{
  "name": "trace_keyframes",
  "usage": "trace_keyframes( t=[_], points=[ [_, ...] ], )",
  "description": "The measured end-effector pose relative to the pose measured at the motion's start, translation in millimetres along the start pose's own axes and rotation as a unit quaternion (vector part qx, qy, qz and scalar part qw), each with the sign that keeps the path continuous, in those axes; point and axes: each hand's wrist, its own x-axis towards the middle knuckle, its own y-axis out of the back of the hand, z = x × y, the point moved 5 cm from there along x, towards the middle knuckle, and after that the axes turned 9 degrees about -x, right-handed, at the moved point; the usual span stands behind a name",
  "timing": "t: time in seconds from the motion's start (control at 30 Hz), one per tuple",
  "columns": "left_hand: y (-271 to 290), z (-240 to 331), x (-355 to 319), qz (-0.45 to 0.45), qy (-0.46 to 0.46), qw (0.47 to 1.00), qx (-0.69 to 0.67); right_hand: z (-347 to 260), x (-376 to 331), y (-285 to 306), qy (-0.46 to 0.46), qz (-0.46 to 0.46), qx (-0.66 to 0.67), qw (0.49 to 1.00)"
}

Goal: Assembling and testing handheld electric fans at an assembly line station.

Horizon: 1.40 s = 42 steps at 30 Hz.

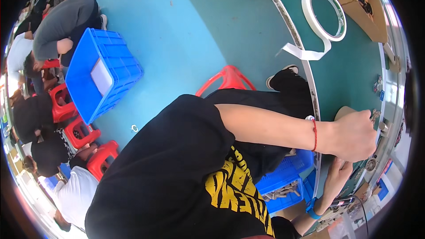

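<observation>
My left hand (354, 135), below a red bracelet, is closed in a fist over the green table. A pale, rounded piece (345, 112) shows just beyond it; whether I hold that piece is unclear. Close beside and partly under it, my right hand (340, 170), with a blue wristband on its arm, has its fingers bent inward. Whatever lies between the hands is hidden. Farther along the table stands a roll of white tape (308, 11), its loose strip (310, 55) reaching over the table's edge.
An open cardboard box (361, 11) sits at the table's far end. Below the table edge are blue crates (281, 201) with small brownish pieces. A large blue bin (119, 57), red stools (75, 135) and several seated people are on the left.
</observation>
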Motion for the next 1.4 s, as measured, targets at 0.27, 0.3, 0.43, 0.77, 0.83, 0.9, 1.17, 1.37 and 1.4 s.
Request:
trace_keyframes(
  t=[0.27,0.3,0.43,0.77,0.83,0.9,1.17,1.37,1.4],
  points=[
    [-1.2,-0.8,-4.4,0.008,0.005,1.0,-0.002,-16.6,-2.8,-10.2,0.074,0.063,-0.072,0.993],
    [-1.8,-2.0,-4.3,0.008,0.004,1.0,-0.003,-14.0,-4.7,-6.4,0.002,0.013,-0.135,0.991],
    [3.0,-2.6,-3.0,0.01,0.003,1.0,0.019,-15.4,-7.5,-6.5,0.034,0.067,-0.149,0.986],
    [3.9,1.4,-4.2,-0.014,0.018,1.0,0.006,40.0,-29.0,35.6,-0.096,0.083,-0.148,0.981],
    [5.2,0.9,-4.7,-0.01,0.016,1.0,0.01,47.5,-33.9,34.6,-0.103,0.096,-0.177,0.974],
    [6.6,-0.2,-4.1,-0.005,0.016,1.0,0.009,63.1,-39.9,37.8,-0.125,0.077,-0.214,0.966],
    [6.8,-8.5,-1.6,-0.069,0.038,0.997,0.022,68.1,-44.9,22.0,-0.059,0.075,-0.291,0.952],
    [-3.6,-5.7,0.7,-0.07,0.048,0.996,0.014,70.3,-36.1,24.3,0.075,0.091,-0.356,0.927],
    [-15.1,1.7,4.3,-0.065,0.031,0.997,0.026,50.9,-39.8,31.2,0.168,0.186,-0.44,0.862]
  ],
)
